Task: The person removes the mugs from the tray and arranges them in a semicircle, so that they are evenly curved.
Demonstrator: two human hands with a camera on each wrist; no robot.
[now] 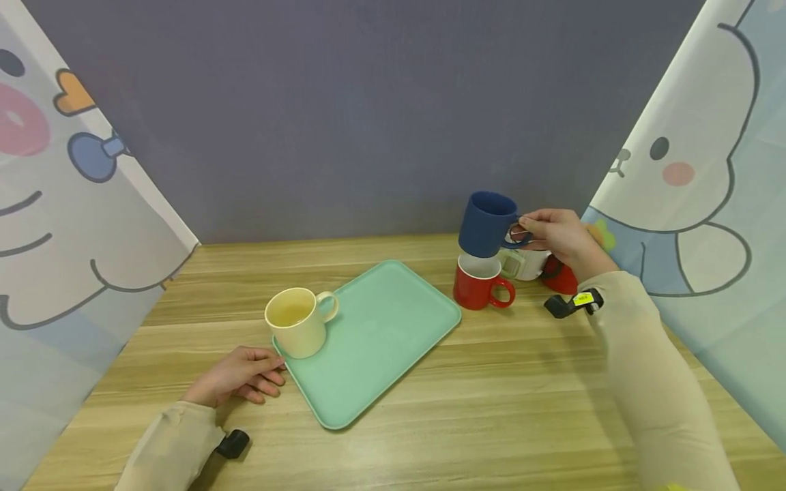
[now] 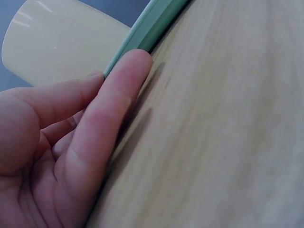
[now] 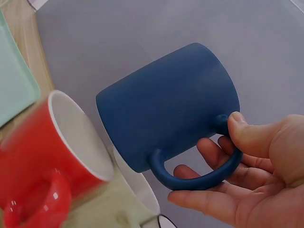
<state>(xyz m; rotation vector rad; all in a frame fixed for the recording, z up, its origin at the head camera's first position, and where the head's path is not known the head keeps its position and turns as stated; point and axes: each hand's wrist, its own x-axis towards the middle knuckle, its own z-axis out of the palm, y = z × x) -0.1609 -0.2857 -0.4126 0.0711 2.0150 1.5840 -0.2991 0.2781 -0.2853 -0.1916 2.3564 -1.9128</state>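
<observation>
My right hand (image 1: pixel 555 235) holds a dark blue mug (image 1: pixel 485 225) by its handle, in the air above a red mug (image 1: pixel 471 290) with a white inside. The right wrist view shows thumb and fingers around the blue mug's handle (image 3: pixel 199 183). At the left, my left hand (image 1: pixel 242 375) pinches the rim of a mint green tray (image 1: pixel 383 341) between thumb and finger, clearer in the left wrist view. A cream mug (image 1: pixel 297 334) stands upright on the tray's left corner, close to that hand.
Behind the red mug is a pale green mug (image 1: pixel 522 264), partly hidden. A red object (image 1: pixel 560 276) sits under my right wrist, its kind unclear. A grey wall (image 1: pixel 344 123) closes the back of the wooden table (image 1: pixel 467 423), with cartoon-printed panels on both sides.
</observation>
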